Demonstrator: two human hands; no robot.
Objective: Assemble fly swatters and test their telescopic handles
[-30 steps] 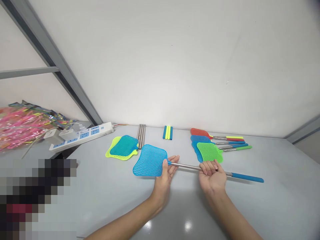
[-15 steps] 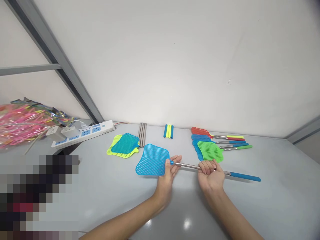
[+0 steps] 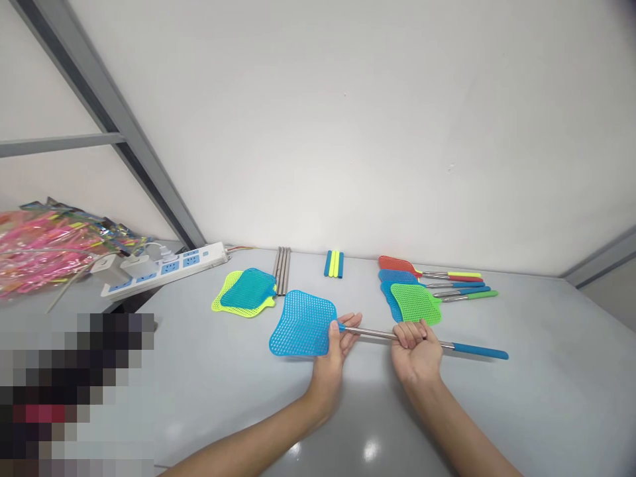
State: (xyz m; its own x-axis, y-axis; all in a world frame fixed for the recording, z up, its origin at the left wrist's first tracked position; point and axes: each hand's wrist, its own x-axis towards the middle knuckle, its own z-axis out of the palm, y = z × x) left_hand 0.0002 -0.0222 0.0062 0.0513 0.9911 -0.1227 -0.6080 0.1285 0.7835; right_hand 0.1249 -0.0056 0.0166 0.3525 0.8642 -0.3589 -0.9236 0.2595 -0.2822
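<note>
A blue fly swatter (image 3: pixel 304 324) with a metal rod and a blue grip lies crosswise between my two hands, just above the table. My left hand (image 3: pixel 338 341) pinches it where the mesh head meets the rod, thumb on top and the other fingers behind. Around the middle of the rod, the fingers of my right hand (image 3: pixel 416 348) are wrapped, palm up. The blue grip (image 3: pixel 481 351) sticks out to the right of that hand. Beyond my right hand lies a group of swatters, a green swatter (image 3: pixel 416 303) on top and a red swatter (image 3: pixel 397 265) at the back.
Loose blue and yellow mesh heads (image 3: pixel 243 291) overlap at the left, beside several metal rods (image 3: pixel 283 270). Several blue and yellow grips (image 3: pixel 334 264) lie near the wall. A power strip (image 3: pixel 169 268) with plugs and pink plastic-wrapped items (image 3: pixel 50 248) occupy the far left.
The swatter looks slightly shorter, its grip end closer to my right hand. Both hands keep their hold. The view has shifted a little.
</note>
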